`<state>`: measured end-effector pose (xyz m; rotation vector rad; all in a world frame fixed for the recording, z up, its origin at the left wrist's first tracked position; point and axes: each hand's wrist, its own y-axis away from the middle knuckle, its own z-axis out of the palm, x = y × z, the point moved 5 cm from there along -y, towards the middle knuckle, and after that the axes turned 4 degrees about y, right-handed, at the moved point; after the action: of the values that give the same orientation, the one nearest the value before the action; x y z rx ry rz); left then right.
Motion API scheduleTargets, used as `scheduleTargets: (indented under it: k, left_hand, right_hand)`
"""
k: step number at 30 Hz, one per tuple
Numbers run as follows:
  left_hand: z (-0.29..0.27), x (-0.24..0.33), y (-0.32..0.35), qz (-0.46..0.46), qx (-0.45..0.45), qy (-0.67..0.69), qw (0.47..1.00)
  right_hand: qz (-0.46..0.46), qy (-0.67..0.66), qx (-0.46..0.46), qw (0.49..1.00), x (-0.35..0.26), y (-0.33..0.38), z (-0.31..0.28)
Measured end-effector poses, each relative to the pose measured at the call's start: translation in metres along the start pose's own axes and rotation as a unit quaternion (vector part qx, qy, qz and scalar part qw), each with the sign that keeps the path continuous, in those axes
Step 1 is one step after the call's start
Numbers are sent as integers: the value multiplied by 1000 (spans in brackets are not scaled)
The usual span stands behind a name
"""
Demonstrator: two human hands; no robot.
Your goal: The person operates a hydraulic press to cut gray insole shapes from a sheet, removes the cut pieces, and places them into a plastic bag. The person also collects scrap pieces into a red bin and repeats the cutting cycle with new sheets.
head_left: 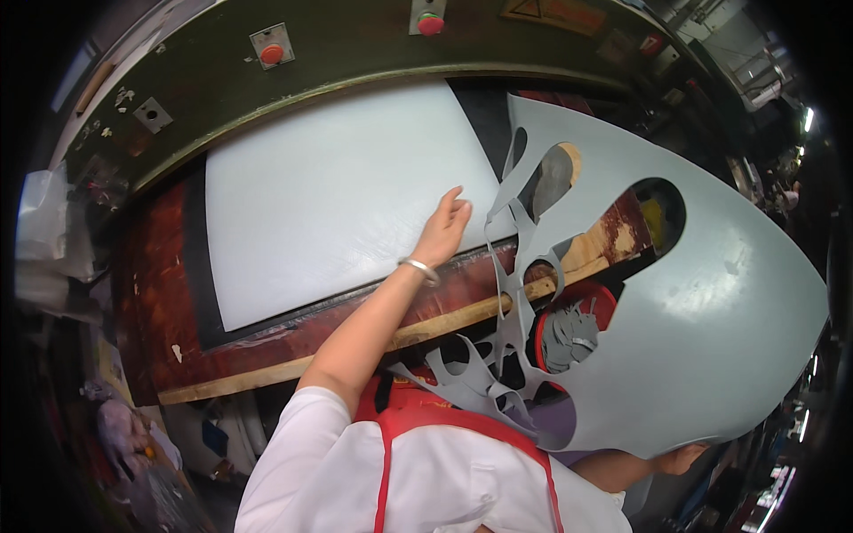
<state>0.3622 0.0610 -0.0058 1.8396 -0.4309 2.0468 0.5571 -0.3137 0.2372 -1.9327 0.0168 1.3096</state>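
Observation:
My left hand (447, 228) reaches over the white board (346, 195), its fingers loosely stretched with nothing between them. A metal bangle (418, 270) is on that wrist. To the right, a large, bending grey sheet (711, 293) rises over the table edge. Sole-shaped holes pierce it, and its left side has become thin, ragged strips (518, 306) just right of my left hand. My right hand (682, 459) grips the sheet's lower edge at the lower right, its fingers partly hidden behind the sheet.
Behind the board stands a green machine beam (204, 111) with a red button (272, 54) and a pink-red one (431, 24). A worn red table with a wooden edge (267, 377) carries the board. Through the sheet shows a red container (604, 304) of grey scraps. Clear plastic (53, 231) hangs left.

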Motion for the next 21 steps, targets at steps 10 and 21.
scheduleTargets:
  k: [10,21]
  left_hand:
    - [105,-4,-84,-42,-105,156,981]
    - [82,8,116,-165,-650,-83,738]
  right_hand:
    - [30,38,85,995,-26,34,-8]
    - [55,65,122,989,-63,44,-32]
